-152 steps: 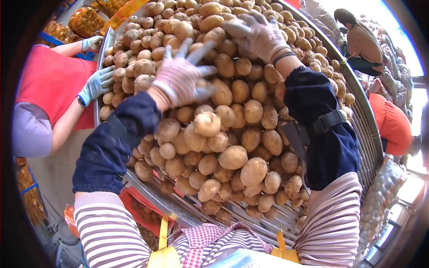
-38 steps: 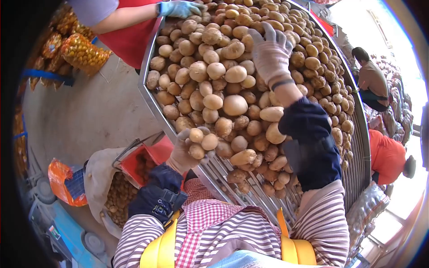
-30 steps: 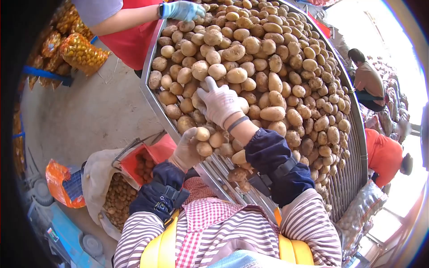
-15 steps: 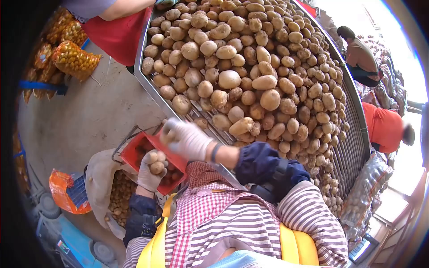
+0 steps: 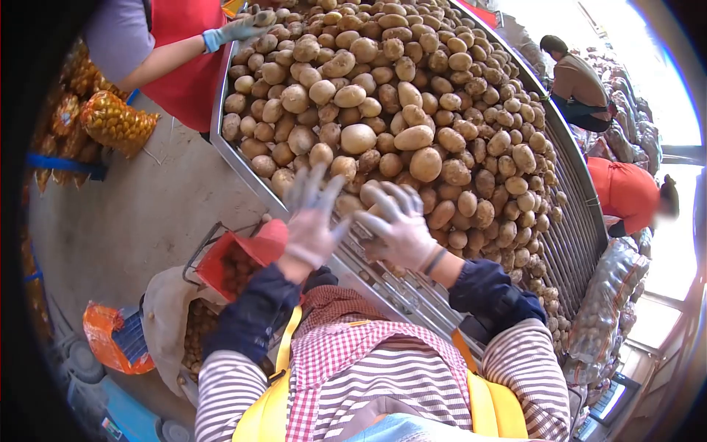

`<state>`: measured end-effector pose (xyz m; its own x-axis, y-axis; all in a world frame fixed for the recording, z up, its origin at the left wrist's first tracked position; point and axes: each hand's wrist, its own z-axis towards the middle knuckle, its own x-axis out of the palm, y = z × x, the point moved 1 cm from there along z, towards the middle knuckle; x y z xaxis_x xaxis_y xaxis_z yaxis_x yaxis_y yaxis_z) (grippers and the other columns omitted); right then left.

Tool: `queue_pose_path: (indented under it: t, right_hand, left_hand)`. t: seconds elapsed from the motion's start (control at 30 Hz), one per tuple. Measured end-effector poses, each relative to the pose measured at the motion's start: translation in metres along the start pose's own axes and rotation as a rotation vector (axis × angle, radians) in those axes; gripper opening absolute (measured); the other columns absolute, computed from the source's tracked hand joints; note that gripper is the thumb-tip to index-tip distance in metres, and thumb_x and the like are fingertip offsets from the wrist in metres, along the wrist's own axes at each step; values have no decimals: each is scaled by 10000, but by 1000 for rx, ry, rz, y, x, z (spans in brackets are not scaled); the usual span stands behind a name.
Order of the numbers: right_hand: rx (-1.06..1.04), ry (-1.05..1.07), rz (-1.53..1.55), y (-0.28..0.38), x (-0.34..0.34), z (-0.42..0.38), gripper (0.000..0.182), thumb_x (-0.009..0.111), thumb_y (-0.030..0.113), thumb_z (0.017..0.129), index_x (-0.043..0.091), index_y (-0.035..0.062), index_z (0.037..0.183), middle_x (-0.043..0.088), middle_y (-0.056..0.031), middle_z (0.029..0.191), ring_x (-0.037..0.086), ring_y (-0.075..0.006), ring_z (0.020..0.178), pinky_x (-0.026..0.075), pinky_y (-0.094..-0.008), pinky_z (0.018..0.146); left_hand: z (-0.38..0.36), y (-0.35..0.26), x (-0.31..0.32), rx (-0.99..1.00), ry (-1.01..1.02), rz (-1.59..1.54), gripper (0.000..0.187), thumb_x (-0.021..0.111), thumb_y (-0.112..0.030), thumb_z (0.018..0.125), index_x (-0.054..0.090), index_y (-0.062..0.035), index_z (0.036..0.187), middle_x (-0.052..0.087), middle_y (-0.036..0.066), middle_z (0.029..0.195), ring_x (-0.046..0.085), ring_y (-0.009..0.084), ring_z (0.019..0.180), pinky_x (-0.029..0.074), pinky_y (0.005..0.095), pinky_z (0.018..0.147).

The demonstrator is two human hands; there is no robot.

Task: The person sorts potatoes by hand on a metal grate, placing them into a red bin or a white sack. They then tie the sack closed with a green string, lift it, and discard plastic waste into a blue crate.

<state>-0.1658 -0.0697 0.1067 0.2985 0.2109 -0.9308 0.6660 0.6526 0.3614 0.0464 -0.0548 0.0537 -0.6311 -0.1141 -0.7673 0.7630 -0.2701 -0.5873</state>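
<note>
A big heap of potatoes covers the slatted metal sorting table. My gloved left hand is stretched out over the table's near edge, fingers spread and blurred, with no potato in it. Beside it my gloved right hand reaches to the nearest potatoes, its fingers apart and slightly bent at the edge of the heap. Left of my left forearm hangs a red bucket with small potatoes inside, partly hidden by my sleeve. Below it an open pale sack holds more small potatoes.
Across the table, a person's gloved hand works at the heap's far left corner. Two people bend by filled sacks on the right. Net bags of potatoes are stacked at left. An orange bag lies beside a blue machine.
My left hand has left the bucket, where it held small potatoes, and now reaches over the table empty. The right hand has moved right to the heap. The other person's gloved hand has come into view.
</note>
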Motion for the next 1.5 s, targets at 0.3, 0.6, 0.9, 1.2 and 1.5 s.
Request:
queue_pose_path:
  t: [0.3,0.6,0.9,1.2,1.5]
  right_hand:
    - [184,190,-400,-94,0,-32,667,738,306,748,581,482,1372,235,8,1641,132,-392,1511,206,-811,1084]
    - [214,-120,-405,-159,-16,90,296,648,297,898,746,391,1161,309,-58,1602,243,-458,1466,105,-819,1107]
    - [6,-92,-549,-234,-26,185,378,721,401,867,665,571,1200,310,-34,1593,246,-369,1497,211,-774,1124]
    - [-70,-303,-151,-190,-42,173,441,785,339,811,673,325,1237,457,-102,1499,420,-388,1370,347,-594,1111]
    - [195,-115,-73,-50,40,88,640,835,374,695,643,244,1291,524,-124,1233,512,-334,1168,362,-545,1051]
  left_hand:
    - [216,29,64,274,225,488,437,659,-424,914,642,-342,1342,498,-35,1516,348,275,1467,171,597,1218]
    - [268,78,69,579,254,616,691,815,-356,729,595,-224,1371,500,-25,1506,448,265,1396,271,564,1178]
    - [338,159,39,122,-157,460,615,797,-453,813,616,-215,1351,634,50,1371,550,301,1296,439,452,1081]
    - [186,119,-49,-114,-53,-409,503,828,-294,845,650,-38,1240,699,125,1189,684,206,1053,557,327,907]
    - [65,106,25,-279,-158,-483,449,834,-124,816,609,-1,1184,648,117,1222,612,236,1117,487,356,1014]
